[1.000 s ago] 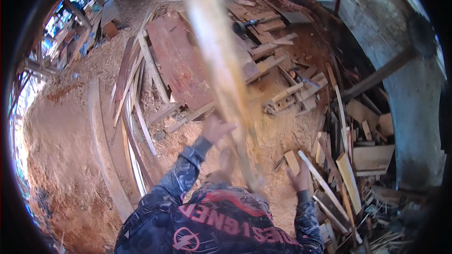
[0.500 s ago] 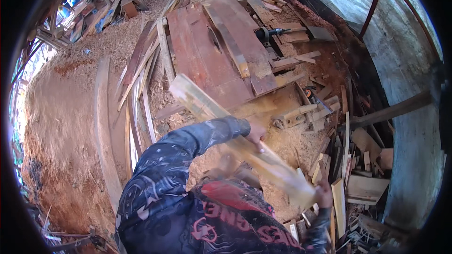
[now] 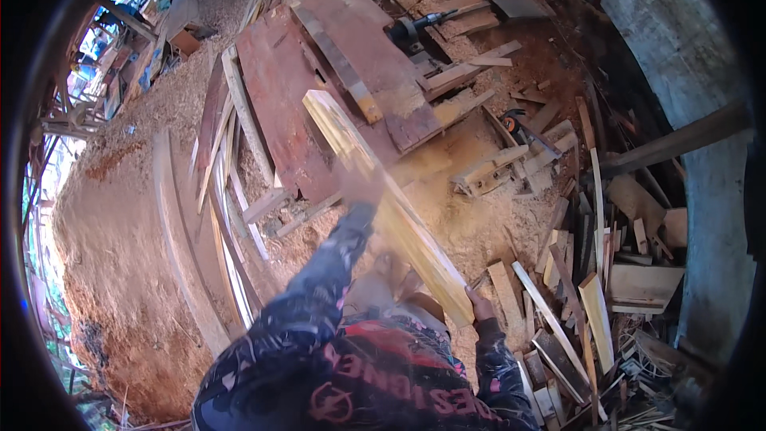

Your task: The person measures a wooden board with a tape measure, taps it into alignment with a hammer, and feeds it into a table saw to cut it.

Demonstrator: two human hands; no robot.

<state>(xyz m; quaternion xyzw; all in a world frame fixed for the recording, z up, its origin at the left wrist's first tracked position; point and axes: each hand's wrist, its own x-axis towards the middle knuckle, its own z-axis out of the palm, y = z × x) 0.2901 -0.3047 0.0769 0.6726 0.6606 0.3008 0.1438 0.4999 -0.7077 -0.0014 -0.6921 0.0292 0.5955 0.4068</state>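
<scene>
A long pale-yellow wooden plank (image 3: 419, 243) slants across the middle, its far end over the reddish boards and its near end close to my body. My right hand (image 3: 480, 303) grips that near end, fingers closed at its edge. Farther up, my left hand (image 3: 361, 183) is at the plank's left side, against or just over the wood. Motion smears its fingers, so their grip does not show. The plank itself looks sharp.
Wide reddish boards (image 3: 287, 104) lie ahead, a dark power tool (image 3: 411, 29) at their right. An orange-and-black tool (image 3: 512, 120) rests among offcuts. Narrow strips (image 3: 231, 183) lie left, a curved board (image 3: 179, 231) beyond. Scrap wood (image 3: 594, 319) crowds the right; sawdust covers the ground.
The plank has turned steeper, and its near end has shifted left along with my right hand. My left hand has moved up the plank toward its far end. The view has shifted slightly.
</scene>
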